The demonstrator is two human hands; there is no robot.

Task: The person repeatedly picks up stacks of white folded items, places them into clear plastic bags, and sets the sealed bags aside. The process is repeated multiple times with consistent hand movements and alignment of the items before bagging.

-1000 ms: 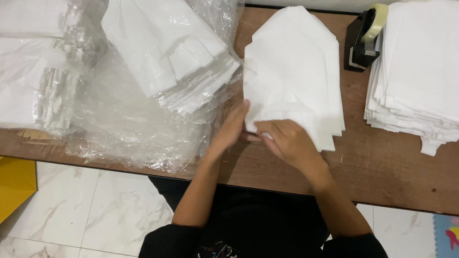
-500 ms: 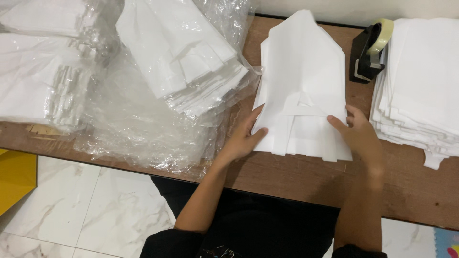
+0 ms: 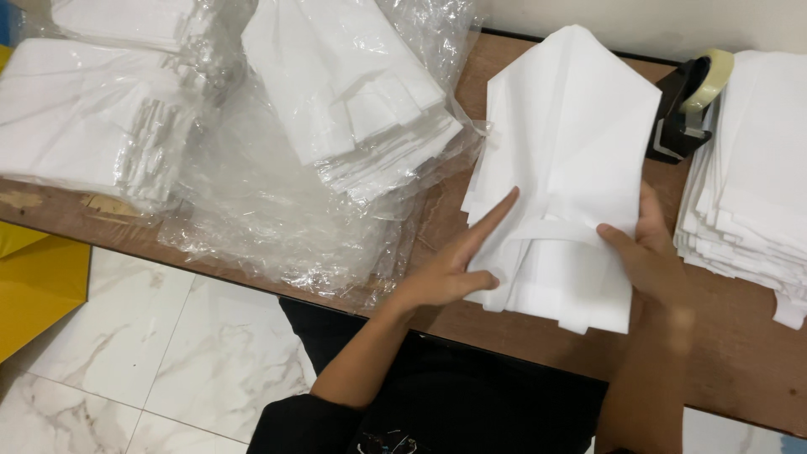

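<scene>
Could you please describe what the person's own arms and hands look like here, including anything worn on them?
Both forearms are bare, with no gloves, rings, watch or bracelets visible on the left hand or right hand. A black sleeve covers the left upper arm, matching the black top; the right upper arm is cut off at the frame edge.

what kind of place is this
Probably a small home packing or folding workspace: a brown wooden table holds stacks of folded white sheets, clear plastic wrapping and a black tape dispenser.
</scene>
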